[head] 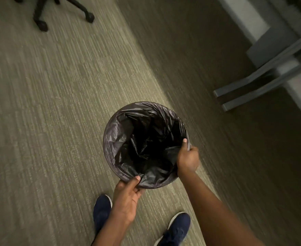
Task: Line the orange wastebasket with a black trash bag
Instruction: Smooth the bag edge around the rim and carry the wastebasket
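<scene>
Overhead, crinkled black trash bag (pixel 142 144) drapes the round rim; left hand (pixel 126 197) pinches it at six o'clock, right hand (pixel 188 158) at four.

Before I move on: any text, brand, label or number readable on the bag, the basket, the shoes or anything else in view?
None readable.
Black trash bag: plain plastic, no print visible.
Wastebasket: covered by the bag, so no label shows.
Blue shoes: no logo or lettering to be made out.
Carpet and grey desk legs: no signs; the picture is motion-blurred.
</scene>
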`<state>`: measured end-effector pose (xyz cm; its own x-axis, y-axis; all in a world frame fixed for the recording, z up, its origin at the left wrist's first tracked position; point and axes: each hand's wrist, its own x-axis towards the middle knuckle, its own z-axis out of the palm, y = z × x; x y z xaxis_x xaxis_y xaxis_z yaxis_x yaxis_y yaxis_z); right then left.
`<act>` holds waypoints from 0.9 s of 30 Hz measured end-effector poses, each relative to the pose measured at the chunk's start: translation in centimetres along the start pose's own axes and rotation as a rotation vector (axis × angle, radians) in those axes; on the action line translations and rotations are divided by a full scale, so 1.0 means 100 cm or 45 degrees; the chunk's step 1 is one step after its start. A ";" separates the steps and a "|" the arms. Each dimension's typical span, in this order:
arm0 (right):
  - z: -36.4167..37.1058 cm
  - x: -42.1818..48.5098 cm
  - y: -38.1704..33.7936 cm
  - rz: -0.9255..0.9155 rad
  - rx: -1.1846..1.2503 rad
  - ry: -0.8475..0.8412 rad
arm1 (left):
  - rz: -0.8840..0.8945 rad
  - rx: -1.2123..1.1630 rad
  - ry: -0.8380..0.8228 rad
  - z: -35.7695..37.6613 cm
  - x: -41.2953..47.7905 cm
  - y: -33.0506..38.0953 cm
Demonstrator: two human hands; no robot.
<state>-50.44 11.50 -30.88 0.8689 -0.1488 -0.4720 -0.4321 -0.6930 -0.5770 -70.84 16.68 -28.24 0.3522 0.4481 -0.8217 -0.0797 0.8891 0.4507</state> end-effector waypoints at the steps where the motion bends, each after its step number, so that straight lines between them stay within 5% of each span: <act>1: -0.005 -0.002 -0.005 0.029 0.052 0.010 | 0.008 0.007 -0.003 0.002 -0.004 0.005; 11: -0.090 0.004 -0.021 0.533 0.790 -0.339 | 0.107 0.140 -0.122 0.049 -0.060 0.033; 14: -0.117 0.015 -0.024 0.435 0.621 -0.296 | 0.117 0.133 -0.121 0.068 -0.076 0.024; 18: -0.172 0.022 -0.027 -0.019 0.158 -0.026 | 0.132 0.149 -0.084 0.093 -0.098 0.003; 20: -0.198 0.024 -0.028 -0.028 0.213 -0.211 | 0.121 0.129 -0.067 0.105 -0.107 -0.010; 24: -0.229 0.042 -0.020 0.315 0.292 -0.802 | 0.094 0.150 -0.102 0.140 -0.110 -0.028; 27: -0.240 0.061 -0.010 0.481 0.333 -0.884 | 0.063 0.185 -0.117 0.169 -0.097 -0.032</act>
<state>-38.91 -5.62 -17.16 0.3446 0.1897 -0.9194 -0.7815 -0.4845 -0.3930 -58.25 7.92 -15.82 0.4353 0.4749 -0.7649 0.0339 0.8403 0.5411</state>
